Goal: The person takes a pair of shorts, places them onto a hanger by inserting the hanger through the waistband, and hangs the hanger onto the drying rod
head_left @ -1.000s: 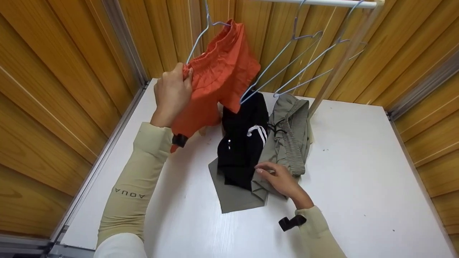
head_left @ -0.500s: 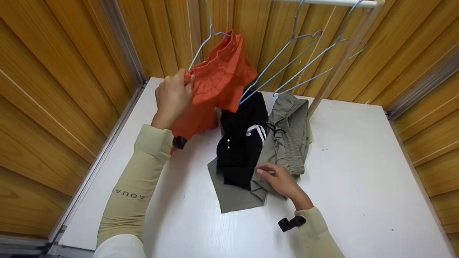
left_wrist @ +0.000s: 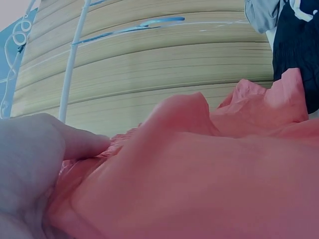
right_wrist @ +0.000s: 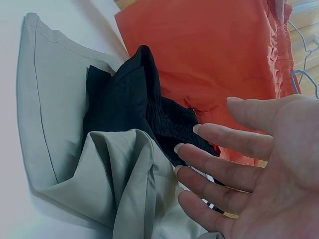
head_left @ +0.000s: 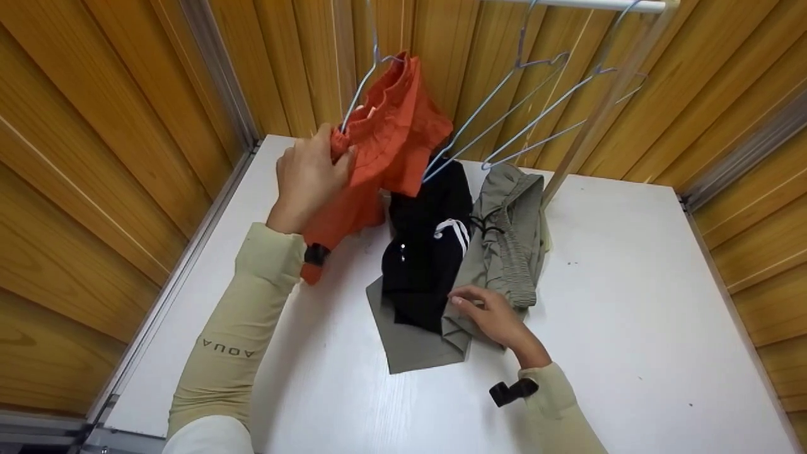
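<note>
My left hand (head_left: 309, 176) grips the elastic waistband of orange shorts (head_left: 397, 139) at its near end. A light-blue wire hanger (head_left: 359, 94) runs down into that waistband; its lower part is hidden by the cloth. In the left wrist view the thumb lies against the gathered waistband of the shorts (left_wrist: 209, 174). My right hand (head_left: 495, 318) hovers over or lightly rests on grey-green trousers (head_left: 507, 252); contact is unclear. The right wrist view shows its fingers (right_wrist: 219, 172) loosely spread and holding nothing. Black trousers (head_left: 419, 271) with white stripes lie beside and partly on the grey-green ones.
Two bare wire hangers (head_left: 476, 120) hang at the right from a white rail (head_left: 586, 5). A slanted wooden post (head_left: 589, 120) supports the rail's right end. Wood-panelled walls (head_left: 756, 252) enclose the white tabletop (head_left: 630, 315) at the back and sides.
My left hand has shifted slightly right and down with the orange shorts, and the hanger in them has moved right and down. My right hand stays in place.
</note>
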Motion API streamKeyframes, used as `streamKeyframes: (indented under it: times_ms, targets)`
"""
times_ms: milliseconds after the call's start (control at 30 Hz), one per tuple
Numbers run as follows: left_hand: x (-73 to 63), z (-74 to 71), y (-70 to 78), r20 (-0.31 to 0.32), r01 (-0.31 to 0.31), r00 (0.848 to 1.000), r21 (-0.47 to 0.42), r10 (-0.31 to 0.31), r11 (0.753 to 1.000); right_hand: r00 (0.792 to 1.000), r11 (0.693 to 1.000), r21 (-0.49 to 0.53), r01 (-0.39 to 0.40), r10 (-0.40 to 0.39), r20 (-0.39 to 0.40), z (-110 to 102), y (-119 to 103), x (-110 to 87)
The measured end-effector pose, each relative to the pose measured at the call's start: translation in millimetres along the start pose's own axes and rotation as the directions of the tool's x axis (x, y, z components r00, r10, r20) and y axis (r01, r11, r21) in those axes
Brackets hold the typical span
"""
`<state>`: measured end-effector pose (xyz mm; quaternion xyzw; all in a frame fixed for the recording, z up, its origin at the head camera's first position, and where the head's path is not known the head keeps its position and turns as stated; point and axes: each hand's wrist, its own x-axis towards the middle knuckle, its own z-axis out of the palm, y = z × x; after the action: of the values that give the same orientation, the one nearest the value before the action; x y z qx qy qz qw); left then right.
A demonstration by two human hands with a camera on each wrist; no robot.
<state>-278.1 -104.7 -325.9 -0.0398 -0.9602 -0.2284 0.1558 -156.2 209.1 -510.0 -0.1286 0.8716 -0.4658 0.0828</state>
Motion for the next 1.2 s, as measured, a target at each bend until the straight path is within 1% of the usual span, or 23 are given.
streamKeyframes:
  times_ms: [100,200,300,367,433,500,567,700,733,800,867,900,967,1033,1100,1167,1200]
  targets:
    - [-2.3,-1.3,2.9,-0.016,0.013,1.0,-0.012,-0.013,1.0,1.0,1.0,0.009,0.003,-0.003,0.003,-0.6,0.0,0.1]
    - [-4.8,-3.2,7.7,-0.048,0.008,0.999,-0.022,-0.009,1.0,1.0,1.0,0.022,0.007,-0.007,0.015,-1.3,-1.5,0.0]
    - [-8.0,-4.7,12.9,-0.11,-0.03,0.994,-0.027,0.027,0.999,1.0,1.0,0.031,0.003,-0.004,0.029,-2.1,-2.6,0.2]
    - [-10.8,-5.3,16.0,-0.168,-0.067,0.984,-0.02,0.063,0.998,0.999,0.999,0.036,0.003,-0.004,0.034,-2.6,-3.3,0.3]
    - [-13.9,-5.6,18.8,-0.233,-0.112,0.967,-0.03,0.102,0.993,0.999,1.0,0.026,0.007,-0.008,0.033,-2.6,-3.5,0.7]
    - [-17.3,-5.8,21.0,-0.301,-0.16,0.944,-0.047,0.138,0.986,0.999,1.0,0.018,0.016,-0.017,0.033,-2.4,-3.0,1.5]
    - [-20.3,-4.9,22.8,-0.362,-0.207,0.918,-0.083,0.164,0.975,0.999,1.0,0.011,0.02,-0.02,0.03,-2.2,-2.0,2.4]
    - [-26.0,1.3,24.3,-0.456,-0.287,0.872,-0.178,0.179,0.941,0.999,1.0,0.012,0.008,-0.008,0.031,-2.5,-0.3,3.9]
    - [-27.4,3.8,24.0,-0.473,-0.305,0.862,-0.199,0.181,0.931,1.0,1.0,0.015,0.004,-0.004,0.031,-2.7,0.0,4.1]
    - [-30.9,10.0,22.5,-0.489,-0.327,0.854,-0.237,0.178,0.915,0.999,1.0,0.022,0.0,-0.001,0.035,-3.0,0.1,4.4]
    - [-34.8,17.9,20.0,-0.483,-0.339,0.857,-0.264,0.181,0.903,0.999,1.0,0.029,0.0,-0.002,0.036,-3.1,0.1,4.5]
    - [-37.1,22.5,18.7,-0.467,-0.335,0.866,-0.281,0.177,0.9,0.999,1.0,0.03,0.003,-0.004,0.036,-3.2,0.0,4.5]
    - [-42.6,33.9,15.5,-0.416,-0.312,0.893,-0.301,0.17,0.901,0.999,1.0,0.027,0.005,-0.006,0.034,-3.4,-0.5,4.6]
    - [-48.9,47.8,12.3,-0.351,-0.283,0.921,-0.311,0.167,0.907,1.0,0.999,0.034,0.001,-0.002,0.031,-3.5,-1.6,5.1]
    - [-55.9,63.8,8.6,-0.28,-0.255,0.945,-0.316,0.167,0.914,1.0,0.999,0.033,-0.003,0.002,0.029,-3.6,-2.8,5.9]
    - [-63.8,80.6,4.4,-0.211,-0.238,0.961,-0.312,0.178,0.92,1.0,0.999,0.046,-0.01,0.009,0.029,-3.2,-4.5,6.7]
    - [-68.0,88.7,2.4,-0.179,-0.236,0.966,-0.311,0.187,0.921,0.999,0.999,0.05,-0.012,0.011,0.03,-3.0,-5.2,7.1]
